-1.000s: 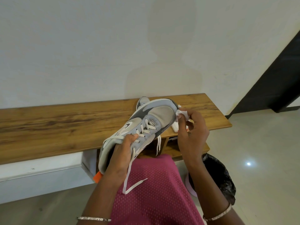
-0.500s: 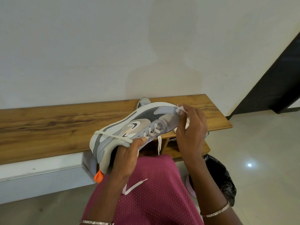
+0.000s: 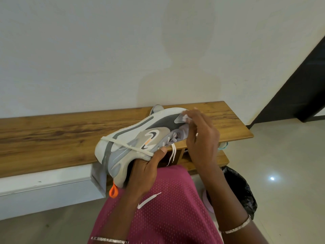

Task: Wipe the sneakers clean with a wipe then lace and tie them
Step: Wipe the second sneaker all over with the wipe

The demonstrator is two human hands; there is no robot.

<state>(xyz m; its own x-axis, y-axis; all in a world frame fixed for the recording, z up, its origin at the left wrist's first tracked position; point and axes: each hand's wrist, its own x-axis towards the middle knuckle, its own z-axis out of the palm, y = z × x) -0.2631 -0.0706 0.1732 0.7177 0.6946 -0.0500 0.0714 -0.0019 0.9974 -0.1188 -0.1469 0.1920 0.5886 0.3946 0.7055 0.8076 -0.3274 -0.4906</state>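
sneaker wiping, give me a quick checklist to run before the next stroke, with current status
1. Left hand grips the grey and white sneaker near its heel opening: ok.
2. Right hand presses the white wipe against the toe end: ok.
3. Sneaker held clear of the wooden bench: ok.
4. Loose white lace out of the wiping path: ok; it crosses the heel end, away from the toe.
5. Dangling lace end free of the hands: ok.
6. Wipe still clean enough: cannot tell, mostly hidden by fingers.
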